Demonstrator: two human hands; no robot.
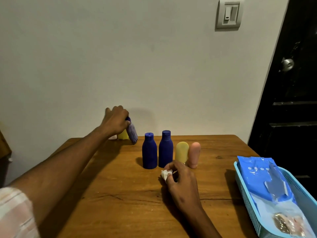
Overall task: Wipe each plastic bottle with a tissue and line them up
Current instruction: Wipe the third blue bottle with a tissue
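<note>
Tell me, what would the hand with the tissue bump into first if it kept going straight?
Probably the yellow bottle. The right hand, pinching the tissue, points toward the row, and that bottle stands just beyond its fingers. Depth is unclear.

Matt plastic bottles [149, 151]; grained wood table [120, 194]; glossy wipes pack [267, 186].

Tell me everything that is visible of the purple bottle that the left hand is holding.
The purple bottle looks like plastic, with a paler, worn-looking body and a darker blue cap at the top. It is tilted, its top leaning left toward the wall, and its base is at the far left part of the wooden table. The left hand grips it near the cap. A yellow bottle stands right beside it, partly hidden.
</note>
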